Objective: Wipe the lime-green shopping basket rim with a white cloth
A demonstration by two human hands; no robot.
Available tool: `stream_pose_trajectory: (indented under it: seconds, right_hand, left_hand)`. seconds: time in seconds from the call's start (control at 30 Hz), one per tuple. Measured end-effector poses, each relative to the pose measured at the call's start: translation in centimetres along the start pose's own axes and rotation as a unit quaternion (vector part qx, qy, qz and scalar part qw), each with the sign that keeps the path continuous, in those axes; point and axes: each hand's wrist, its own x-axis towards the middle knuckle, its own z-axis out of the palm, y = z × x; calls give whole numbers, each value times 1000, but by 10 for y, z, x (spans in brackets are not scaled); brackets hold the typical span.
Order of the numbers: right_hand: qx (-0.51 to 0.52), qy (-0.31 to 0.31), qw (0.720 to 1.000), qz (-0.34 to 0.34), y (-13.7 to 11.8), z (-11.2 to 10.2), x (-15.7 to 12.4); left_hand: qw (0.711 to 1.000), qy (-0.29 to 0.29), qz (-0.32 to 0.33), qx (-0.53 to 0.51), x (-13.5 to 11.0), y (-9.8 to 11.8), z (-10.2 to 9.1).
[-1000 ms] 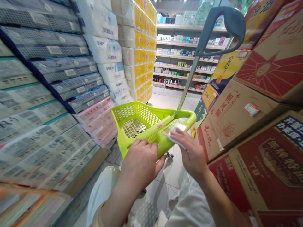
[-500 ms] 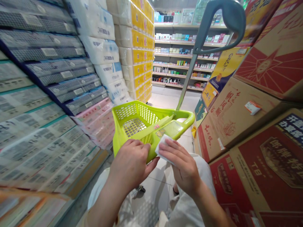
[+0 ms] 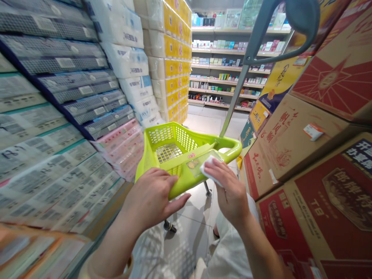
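Note:
A lime-green plastic shopping basket [image 3: 184, 186] on a wheeled frame stands before me, with mesh walls and floor. Over its near left edge lie the fingers of my left hand [image 3: 149, 195], thumb apart underneath. My right hand [image 3: 229, 192] presses a folded white tissue or cloth [image 3: 209, 164] against the clear-covered label panel [image 3: 193, 166] on the near side. The fingers lie on top of the wipe and hide part of it. Above the basket rises a metal pole [image 3: 235, 99] topped by a grey loop handle [image 3: 255, 38].
Stacked tissue packs [image 3: 136, 64] and wrapped bundles [image 3: 49, 174] line the left. Cardboard cartons [image 3: 279, 131] are piled close on the right. Shelves [image 3: 221, 69] of small goods stand at the back. A caster [image 3: 170, 226] rests on the tiled floor.
My right hand has slid the wipe up and right, from the panel's near edge onto its clear cover. My left hand has shifted left along the basket, and the view has shifted slightly.

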Motion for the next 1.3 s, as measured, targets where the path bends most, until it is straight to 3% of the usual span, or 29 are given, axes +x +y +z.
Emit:
stream_pose_trajectory:
  seconds: [0.13, 0.27, 0.33, 0.5, 0.57, 0.7, 0.87, 0.93, 1.07, 1.23, 1.3]
  right_hand:
    - [-41, 38, 997, 59, 8, -2, 7]
    - [-18, -56, 998, -9, -10, 6, 14]
    - [-11, -72, 997, -27, -14, 8, 16]
    - [-72, 11, 996, 51, -5, 4, 19]
    - [-76, 3, 996, 49, -9, 4, 19]
    - [-29, -69, 997, -14, -18, 3, 17]
    - [-100, 24, 992, 77, 1, -7, 16]
    - [-105, 19, 991, 81, 4, -8, 14]
    - [-54, -32, 998, 26, 4, -9, 10]
    - [-88, 34, 991, 90, 18, -18, 4]
    - [-82, 29, 992, 87, 18, -19, 2]
  left_hand:
    - [1000, -11, -1, -12, -4, -10, 2]
    - [999, -21, 3, -47, -5, -17, 1]
    - [998, -18, 5, -67, -6, -19, 1]
    - [997, 3, -3, -73, -8, -25, -1]
    - [998, 17, -35, -52, -6, -23, -4]
    - [995, 52, -84, -27, 1, -13, -11]
    - [994, 59, -50, -84, 19, 15, -13]
    - [993, 54, -42, -95, 29, 26, -9]
    - [993, 38, -24, -106, 48, 39, 1]
    - [995, 20, -42, -85, 57, 41, 10]
    - [995, 10, -51, -80, 58, 42, 13]
